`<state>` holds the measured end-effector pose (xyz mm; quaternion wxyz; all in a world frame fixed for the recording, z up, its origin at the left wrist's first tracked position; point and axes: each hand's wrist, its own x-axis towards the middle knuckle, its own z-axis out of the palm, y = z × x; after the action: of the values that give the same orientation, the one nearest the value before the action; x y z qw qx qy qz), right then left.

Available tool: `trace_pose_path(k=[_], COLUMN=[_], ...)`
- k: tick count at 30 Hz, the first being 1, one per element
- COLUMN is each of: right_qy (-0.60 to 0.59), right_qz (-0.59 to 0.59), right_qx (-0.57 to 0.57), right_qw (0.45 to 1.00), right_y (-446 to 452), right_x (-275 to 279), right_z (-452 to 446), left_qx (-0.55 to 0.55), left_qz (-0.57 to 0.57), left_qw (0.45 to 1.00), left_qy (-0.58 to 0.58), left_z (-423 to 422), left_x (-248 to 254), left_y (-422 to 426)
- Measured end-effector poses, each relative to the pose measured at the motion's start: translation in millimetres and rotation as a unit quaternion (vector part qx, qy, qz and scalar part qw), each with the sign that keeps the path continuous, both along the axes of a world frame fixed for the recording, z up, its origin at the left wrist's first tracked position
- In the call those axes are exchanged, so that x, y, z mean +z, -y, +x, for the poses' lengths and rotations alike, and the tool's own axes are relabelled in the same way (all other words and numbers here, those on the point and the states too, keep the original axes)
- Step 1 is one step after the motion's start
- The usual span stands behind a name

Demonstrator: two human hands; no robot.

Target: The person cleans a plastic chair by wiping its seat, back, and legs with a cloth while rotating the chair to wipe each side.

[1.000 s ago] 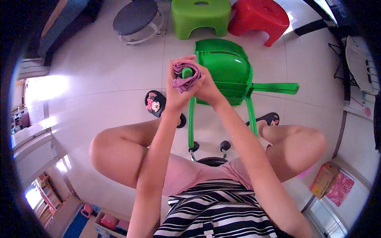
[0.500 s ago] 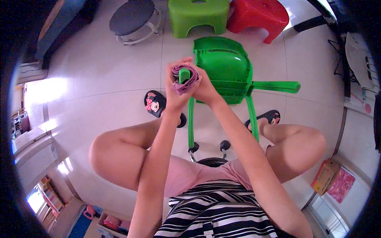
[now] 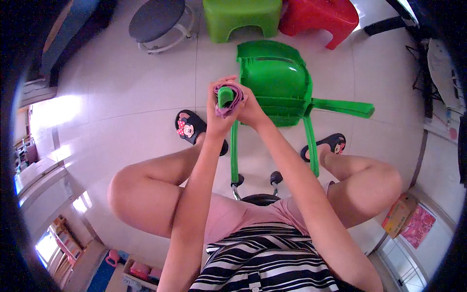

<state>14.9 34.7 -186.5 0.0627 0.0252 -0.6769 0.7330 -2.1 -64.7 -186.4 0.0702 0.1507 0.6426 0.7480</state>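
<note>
A green plastic chair (image 3: 275, 78) lies tipped over on the floor in front of me, its legs sticking out. One chair leg (image 3: 225, 97) points up toward the camera. Around that leg is wrapped a purple cloth (image 3: 237, 96). My left hand (image 3: 216, 112) closes round the cloth and leg from the left side. From the right, my right hand (image 3: 250, 108) also wraps the cloth, close against the left hand. The lower part of this leg is hidden by both hands.
Behind the chair stand a grey round stool (image 3: 156, 20), a light green stool (image 3: 242, 19) and a red stool (image 3: 318, 19). My black slippers (image 3: 190, 125) rest on the tiled floor on both sides of the chair. A cardboard box (image 3: 399, 214) is at the right.
Both hands keep their hold and have shifted only slightly. The cloth looks a little lower round the leg, with more of the green tip showing. The view has moved slightly.
</note>
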Motion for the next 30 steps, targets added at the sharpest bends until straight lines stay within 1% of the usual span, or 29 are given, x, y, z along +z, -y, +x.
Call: trace_pose_path(k=[2,4,7,10,13,16,17,19,21,22,23,25,26,28,29,30], right_qy=[0.000,-0.001,-0.020,0.002,-0.018,0.003,0.026,0.069,0.047,0.035,0.015,-0.025,-0.026,-0.027,-0.014,0.000], right_qz=[-0.031,-0.075,-0.049,-0.064,-0.010,-0.164,-0.243,-0.394,-0.236,-0.154,-0.136,-0.100,-0.141,-0.223,-0.214,-0.205], right_qx=[0.003,0.008,-0.002,0.011,0.011,0.017,0.038,0.078,0.065,0.059,0.054,0.044,0.052,0.066,0.061,0.057], right_qw=[1.000,0.997,0.999,0.998,1.000,0.986,0.969,0.913,0.968,0.986,0.989,0.994,0.988,0.972,0.975,0.977], right_y=[0.3,1.0,0.5,-1.9,-2.8,0.3,0.6,-1.3,-2.3,-2.7,-2.4,-1.0,-1.8,-4.0,-4.7,-5.5], right_x=[1.1,-5.1,-17.8,-27.6,-34.8,-45.3,-49.9,-62.0,-69.8,-72.0,-74.1,-76.2,-77.4,-78.9,-80.0,-80.7], right_z=[-1.4,-1.4,-2.6,-0.1,-2.1,-1.0,-0.7,-3.8,-5.1,-6.0,-7.1,-9.4,-9.5,-9.1,-8.7,-8.4], left_qx=[0.008,0.012,0.013,0.012,0.009,0.008,0.008,0.007,0.008,0.011,0.014,0.025,0.030,0.022,0.017,0.018], left_qz=[-0.005,-0.009,-0.014,-0.031,-0.037,-0.044,-0.049,-0.059,-0.072,-0.081,-0.089,-0.079,-0.074,-0.096,-0.107,-0.095], left_qw=[0.999,0.999,0.999,0.998,0.998,0.999,0.999,0.997,0.994,0.993,0.993,0.996,0.997,0.995,0.994,0.995], left_qy=[0.048,0.039,0.038,0.050,0.045,0.021,0.013,0.057,0.079,0.079,0.079,0.038,0.018,0.017,0.016,0.033], left_z=[2.6,2.2,2.9,3.9,3.9,3.3,4.7,6.3,7.6,8.1,8.5,4.4,2.7,2.1,2.5,3.6], left_x=[-9.0,-11.4,-21.5,-32.0,-39.4,-45.8,-47.8,-57.0,-63.2,-64.9,-66.9,-70.3,-72.4,-76.4,-78.7,-80.3], left_y=[0.1,-1.1,-2.2,-1.3,-1.6,-2.3,-2.4,-0.8,1.8,3.4,4.5,1.0,-0.9,-2.6,-3.1,-3.2])
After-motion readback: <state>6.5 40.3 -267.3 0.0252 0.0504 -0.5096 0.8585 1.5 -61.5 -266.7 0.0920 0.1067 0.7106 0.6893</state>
